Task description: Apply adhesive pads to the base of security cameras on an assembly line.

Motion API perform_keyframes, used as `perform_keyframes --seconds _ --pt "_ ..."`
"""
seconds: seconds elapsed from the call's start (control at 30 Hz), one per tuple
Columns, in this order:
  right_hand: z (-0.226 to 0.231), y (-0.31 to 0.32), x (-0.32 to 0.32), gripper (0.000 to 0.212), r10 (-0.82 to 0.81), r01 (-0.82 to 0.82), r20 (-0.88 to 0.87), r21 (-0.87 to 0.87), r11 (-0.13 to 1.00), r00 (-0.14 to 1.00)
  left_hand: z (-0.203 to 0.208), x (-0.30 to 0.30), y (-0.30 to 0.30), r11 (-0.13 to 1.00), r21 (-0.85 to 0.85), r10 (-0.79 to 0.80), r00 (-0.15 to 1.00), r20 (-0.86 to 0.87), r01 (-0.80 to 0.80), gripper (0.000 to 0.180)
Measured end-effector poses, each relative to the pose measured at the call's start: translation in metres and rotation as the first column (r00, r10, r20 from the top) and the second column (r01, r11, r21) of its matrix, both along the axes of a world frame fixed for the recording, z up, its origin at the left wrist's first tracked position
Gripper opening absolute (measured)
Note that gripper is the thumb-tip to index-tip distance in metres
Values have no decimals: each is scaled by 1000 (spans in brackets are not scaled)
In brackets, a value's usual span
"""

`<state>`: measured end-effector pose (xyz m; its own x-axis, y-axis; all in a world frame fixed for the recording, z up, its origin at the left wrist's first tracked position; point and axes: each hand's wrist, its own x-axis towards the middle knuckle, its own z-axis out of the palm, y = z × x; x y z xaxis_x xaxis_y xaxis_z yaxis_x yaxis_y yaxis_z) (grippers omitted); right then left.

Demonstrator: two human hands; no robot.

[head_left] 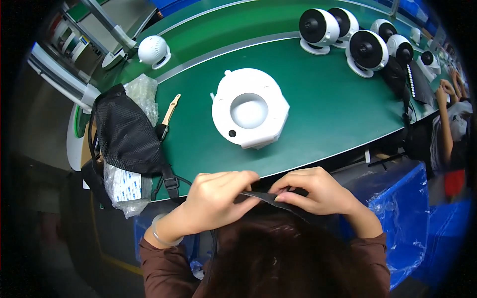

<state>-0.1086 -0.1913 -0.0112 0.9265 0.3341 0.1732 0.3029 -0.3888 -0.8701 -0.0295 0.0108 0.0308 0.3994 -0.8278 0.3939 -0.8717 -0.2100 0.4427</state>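
Note:
Close to my body, below the table's front edge, my left hand (212,201) and my right hand (314,192) pinch a thin black strip (271,199) between them. It looks soft and flexible, like fabric; its lower part hides against my dark clothing. The fingertips of both hands nearly meet at its upper edge. Beyond them on the green table (194,144) rests a white round housing (248,82) with a wide recess in its middle and a small black dot near its lower rim. Neither hand touches it.
A black mesh bag (126,131) with straps lies at left beside clear bubble wrap (141,92) and a wooden-handled brush (171,111). A white dome-shaped device (154,51) stands far left. Several white-and-black round devices (367,52) crowd the far right. Another person's arm (443,119) shows there.

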Motion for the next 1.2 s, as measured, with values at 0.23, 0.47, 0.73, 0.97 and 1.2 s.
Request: perform_keyframes --seconds 0.23,0.47,0.73,0.97,1.2 --pt "-17 25 13 36 -48 32 309 55 998 950 -2 -3 12 997 -73 39 999 -8 -40 17" --pt "6 28 11 46 -150 177 499 -7 984 853 2 4 18 984 -80 97 853 -514 -160 13" --pt "0 43 13 46 -213 557 757 -231 797 618 -9 -3 7 941 -257 42 832 -554 -219 11" --pt "22 29 10 39 -345 363 418 39 931 841 -4 -3 10 952 -238 89 917 -389 -194 13" --pt "31 28 14 16 -307 281 310 128 951 900 10 -5 8 952 -255 73 938 -339 -167 21"
